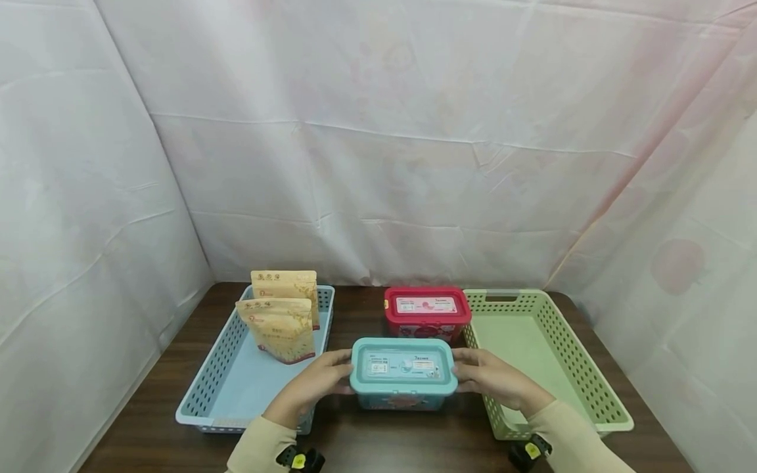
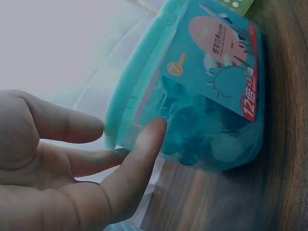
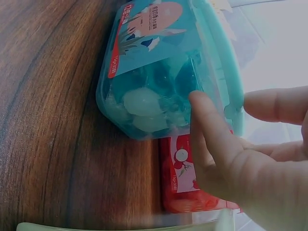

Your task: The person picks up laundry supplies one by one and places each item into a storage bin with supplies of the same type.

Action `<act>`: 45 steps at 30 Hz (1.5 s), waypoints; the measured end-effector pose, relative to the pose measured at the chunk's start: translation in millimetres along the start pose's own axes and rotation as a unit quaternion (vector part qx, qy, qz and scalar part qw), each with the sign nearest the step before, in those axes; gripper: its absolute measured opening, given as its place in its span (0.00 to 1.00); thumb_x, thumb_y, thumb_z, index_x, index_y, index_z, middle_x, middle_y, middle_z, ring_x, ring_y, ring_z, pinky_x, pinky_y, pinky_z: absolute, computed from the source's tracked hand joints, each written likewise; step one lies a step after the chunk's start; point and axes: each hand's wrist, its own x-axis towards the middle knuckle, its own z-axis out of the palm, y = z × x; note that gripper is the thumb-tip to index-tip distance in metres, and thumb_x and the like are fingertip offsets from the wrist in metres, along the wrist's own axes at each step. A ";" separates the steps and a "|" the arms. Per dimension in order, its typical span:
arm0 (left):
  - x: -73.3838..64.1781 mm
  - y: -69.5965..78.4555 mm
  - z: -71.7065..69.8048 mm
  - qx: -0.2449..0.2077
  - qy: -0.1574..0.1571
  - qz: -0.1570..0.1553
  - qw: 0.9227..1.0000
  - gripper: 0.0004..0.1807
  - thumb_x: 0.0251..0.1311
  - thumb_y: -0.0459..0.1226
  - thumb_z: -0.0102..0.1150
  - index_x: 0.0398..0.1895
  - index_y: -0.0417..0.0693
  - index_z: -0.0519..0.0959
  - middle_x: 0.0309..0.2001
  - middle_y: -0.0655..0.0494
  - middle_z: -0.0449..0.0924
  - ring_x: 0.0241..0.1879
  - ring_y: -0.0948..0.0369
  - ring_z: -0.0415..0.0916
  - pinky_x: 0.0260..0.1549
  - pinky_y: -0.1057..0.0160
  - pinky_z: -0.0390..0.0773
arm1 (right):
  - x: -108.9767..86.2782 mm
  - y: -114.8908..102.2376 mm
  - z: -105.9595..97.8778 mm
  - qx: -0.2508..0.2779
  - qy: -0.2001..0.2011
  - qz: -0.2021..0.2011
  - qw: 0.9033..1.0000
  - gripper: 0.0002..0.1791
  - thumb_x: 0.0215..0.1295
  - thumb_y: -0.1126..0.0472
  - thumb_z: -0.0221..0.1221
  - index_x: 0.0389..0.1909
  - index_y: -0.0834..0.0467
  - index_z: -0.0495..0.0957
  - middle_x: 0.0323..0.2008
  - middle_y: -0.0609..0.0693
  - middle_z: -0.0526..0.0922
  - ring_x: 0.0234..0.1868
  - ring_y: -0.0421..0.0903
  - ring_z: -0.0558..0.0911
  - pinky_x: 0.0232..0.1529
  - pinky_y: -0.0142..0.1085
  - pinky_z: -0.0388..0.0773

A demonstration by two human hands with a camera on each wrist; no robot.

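Observation:
A teal lidded tub of laundry pods (image 1: pixel 405 368) stands at the middle front of the table, its pods visible through clear walls in both wrist views. My left hand (image 1: pixel 322 381) touches its left end, fingers and thumb (image 2: pixel 149 139) fairly straight at the lid rim and side wall. At the opposite end, my right hand (image 1: pixel 497 378) touches the tub in the same manner, thumb and fingers (image 3: pixel 209 115) extended. Whether its base bears fully on the table is unclear. Just behind it sits a red tub of pods (image 1: pixel 427 312).
To the left, a blue basket (image 1: pixel 204 387) holds two yellow pouches (image 1: pixel 284 328) standing upright. A green basket (image 1: pixel 568 355) lies on the right, close to the red tub and beneath my right forearm. White curtains (image 1: pixel 378 164) hang around the dark wooden table (image 1: pixel 402 447).

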 end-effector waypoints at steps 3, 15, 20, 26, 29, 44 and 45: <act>-0.3 -1.1 -0.1 -0.006 0.000 0.002 1.000 0.29 0.75 0.31 0.42 0.70 0.17 0.54 0.60 0.31 0.72 0.52 0.50 0.78 0.47 0.52 0.83 | -0.3 1.2 -0.7 0.007 -0.006 -0.005 1.000 0.34 0.77 0.65 0.50 0.69 0.84 0.46 0.56 0.66 0.74 0.51 0.50 0.81 0.54 0.41 0.80; -5.0 2.7 -2.2 -0.025 0.006 0.011 1.000 0.29 0.75 0.33 0.44 0.71 0.19 0.54 0.63 0.29 0.68 0.56 0.47 0.76 0.48 0.51 0.82 | -2.2 -2.2 -1.9 0.001 0.000 -0.013 1.000 0.36 0.76 0.65 0.52 0.70 0.82 0.46 0.58 0.65 0.73 0.52 0.51 0.80 0.54 0.41 0.79; -7.2 5.7 -4.8 -0.047 0.012 0.010 0.999 0.31 0.76 0.36 0.47 0.72 0.23 0.56 0.65 0.30 0.66 0.58 0.47 0.75 0.49 0.49 0.82 | -5.9 -4.2 -3.2 0.008 0.008 -0.021 1.000 0.37 0.76 0.64 0.53 0.71 0.81 0.45 0.59 0.65 0.72 0.53 0.51 0.80 0.55 0.41 0.79; -7.5 8.4 -8.7 -0.096 0.015 0.014 0.995 0.34 0.74 0.40 0.53 0.73 0.27 0.56 0.62 0.35 0.71 0.53 0.51 0.78 0.50 0.50 0.81 | -11.1 -5.2 -5.2 0.037 0.012 -0.036 0.999 0.36 0.77 0.64 0.51 0.73 0.78 0.45 0.60 0.63 0.72 0.55 0.50 0.80 0.57 0.42 0.78; -7.0 9.0 -10.0 -0.128 0.013 0.020 0.991 0.35 0.72 0.39 0.56 0.74 0.30 0.57 0.60 0.39 0.73 0.53 0.52 0.79 0.50 0.51 0.81 | -12.3 -6.4 -6.9 0.063 0.022 -0.035 0.997 0.36 0.77 0.64 0.50 0.75 0.76 0.44 0.60 0.60 0.74 0.55 0.50 0.80 0.58 0.42 0.77; -6.8 22.0 -12.4 -0.264 -0.013 0.050 0.963 0.34 0.73 0.35 0.55 0.77 0.37 0.55 0.62 0.47 0.75 0.56 0.56 0.78 0.54 0.57 0.79 | -23.8 -23.8 -9.2 0.164 0.044 -0.058 0.984 0.38 0.78 0.66 0.49 0.77 0.71 0.38 0.56 0.52 0.79 0.50 0.45 0.83 0.56 0.37 0.79; -6.6 23.3 -12.1 -0.266 -0.012 0.050 0.963 0.34 0.73 0.35 0.55 0.77 0.37 0.55 0.62 0.47 0.74 0.56 0.56 0.78 0.55 0.56 0.79 | -24.3 -24.8 -9.3 0.169 0.046 -0.059 0.983 0.38 0.78 0.66 0.49 0.77 0.71 0.38 0.56 0.52 0.80 0.50 0.44 0.83 0.55 0.37 0.79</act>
